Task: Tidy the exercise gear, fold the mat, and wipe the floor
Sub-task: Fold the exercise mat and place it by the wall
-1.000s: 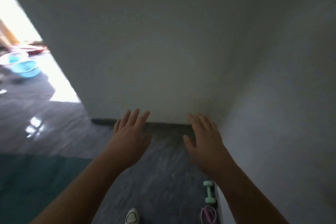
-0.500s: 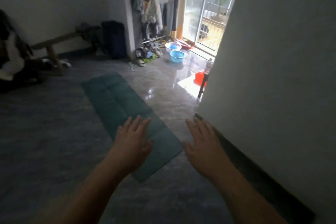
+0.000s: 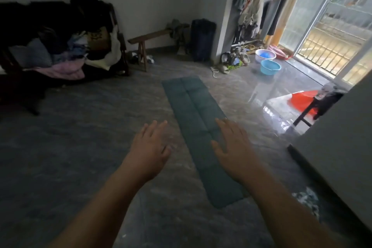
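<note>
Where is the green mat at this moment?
In the head view, the green mat lies flat on the grey floor, centre-right, running from near the blue basin towards the person.

We see our left hand point(image 3: 150, 152) and right hand point(image 3: 234, 151) bare, without gloves, rings or watch; both forearms are uncovered. No sleeve reaches the near edge.

Mat point(image 3: 196, 106) matt padded cloth; floor point(image 3: 80, 147) glossy stone; bench point(image 3: 149, 36) wood.
</note>
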